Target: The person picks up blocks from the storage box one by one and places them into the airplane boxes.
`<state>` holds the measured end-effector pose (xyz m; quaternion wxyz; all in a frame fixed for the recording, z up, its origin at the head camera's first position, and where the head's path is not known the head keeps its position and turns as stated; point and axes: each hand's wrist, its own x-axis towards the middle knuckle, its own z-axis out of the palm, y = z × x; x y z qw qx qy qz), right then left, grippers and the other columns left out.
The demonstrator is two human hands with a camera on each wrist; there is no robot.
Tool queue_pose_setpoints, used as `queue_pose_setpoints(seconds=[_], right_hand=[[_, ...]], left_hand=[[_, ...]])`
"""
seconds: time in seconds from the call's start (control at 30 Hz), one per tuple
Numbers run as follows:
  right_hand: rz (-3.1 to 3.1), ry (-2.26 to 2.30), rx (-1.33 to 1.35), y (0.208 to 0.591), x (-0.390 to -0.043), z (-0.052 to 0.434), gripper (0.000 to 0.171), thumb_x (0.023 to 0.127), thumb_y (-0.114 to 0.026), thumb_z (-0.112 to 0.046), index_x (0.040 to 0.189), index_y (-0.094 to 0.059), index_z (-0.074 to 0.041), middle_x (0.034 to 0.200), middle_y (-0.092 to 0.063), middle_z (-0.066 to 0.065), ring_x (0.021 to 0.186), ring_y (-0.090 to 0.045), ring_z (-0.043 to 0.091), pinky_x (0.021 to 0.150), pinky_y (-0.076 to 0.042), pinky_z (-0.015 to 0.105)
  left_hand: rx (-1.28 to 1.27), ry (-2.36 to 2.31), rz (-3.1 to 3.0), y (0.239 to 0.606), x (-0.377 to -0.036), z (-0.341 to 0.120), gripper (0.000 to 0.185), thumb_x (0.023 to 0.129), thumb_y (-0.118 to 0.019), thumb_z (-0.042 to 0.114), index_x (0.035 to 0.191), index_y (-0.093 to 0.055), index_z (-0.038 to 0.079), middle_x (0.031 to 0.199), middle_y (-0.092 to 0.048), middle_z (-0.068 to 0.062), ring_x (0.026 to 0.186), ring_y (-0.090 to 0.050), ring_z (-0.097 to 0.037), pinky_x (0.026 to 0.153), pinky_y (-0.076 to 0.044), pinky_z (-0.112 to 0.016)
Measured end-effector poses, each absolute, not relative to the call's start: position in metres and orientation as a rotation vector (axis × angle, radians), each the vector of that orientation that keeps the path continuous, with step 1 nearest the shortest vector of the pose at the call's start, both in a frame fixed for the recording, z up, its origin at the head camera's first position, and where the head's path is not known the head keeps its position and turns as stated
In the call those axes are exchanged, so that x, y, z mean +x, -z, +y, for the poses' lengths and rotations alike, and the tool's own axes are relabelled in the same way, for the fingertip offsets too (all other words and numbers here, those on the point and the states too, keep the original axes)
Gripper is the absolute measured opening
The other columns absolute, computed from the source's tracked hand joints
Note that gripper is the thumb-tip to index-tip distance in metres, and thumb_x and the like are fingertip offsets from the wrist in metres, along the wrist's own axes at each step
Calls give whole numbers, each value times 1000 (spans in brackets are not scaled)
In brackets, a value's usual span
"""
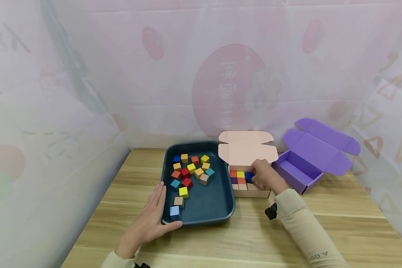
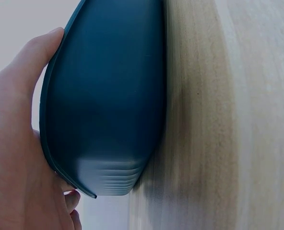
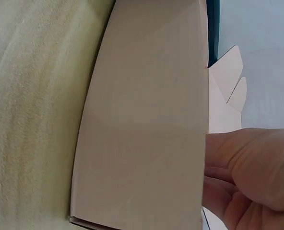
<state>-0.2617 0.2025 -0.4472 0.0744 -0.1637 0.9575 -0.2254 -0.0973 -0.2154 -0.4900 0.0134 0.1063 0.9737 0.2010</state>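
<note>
My left hand [image 1: 150,214] rests against the near left corner of a dark blue tray [image 1: 232,208], its fingers straight along the side and its thumb at the front rim. In the left wrist view the thumb lies at the rim. Colored wooden cubes, such as a yellow cube [image 1: 183,192] and a light blue cube [image 1: 175,212], lie loose in the tray. My right hand [image 1: 266,175] reaches down into an open pale pink box [image 1: 251,194] holding rows of cubes. Its fingers are beside a blue cube [image 1: 249,177]; the box wall hides the fingertips, so I cannot tell whether they pinch one.
An open purple box [image 1: 299,171] stands right of the pink one, its lid folded back. The wooden table [image 1: 254,238] meets a printed cloth backdrop [image 1: 174,93] at the back and sides. The pink box's raised lid [image 1: 248,154] overlaps the tray's right edge in the head view.
</note>
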Motion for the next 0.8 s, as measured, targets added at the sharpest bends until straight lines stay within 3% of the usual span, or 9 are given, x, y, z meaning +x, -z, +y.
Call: queue_pose_setpoints(seconds=[0.3,0.8], right_hand=[[2997,716,-450,454,-258,199,20,81,-70,13,96,-79,3,89,-78,15,87,-70,27,74,-62,39],[3028,701,-457,440,-248,195,12,86,-80,3,98,-77,5,95,-78,18,87,-71,29,80,-62,45]], left_hand=[[332,-623,3034,490,-97,-216,130,82,-65,83,171,-6,8,180,2,-12,166,-7,-37,131,-17,-65],[327,-623,3034,488,-97,-215,131,82,-65,84,171,-6,8,180,2,-12,166,-7,-38,131,-18,-66]])
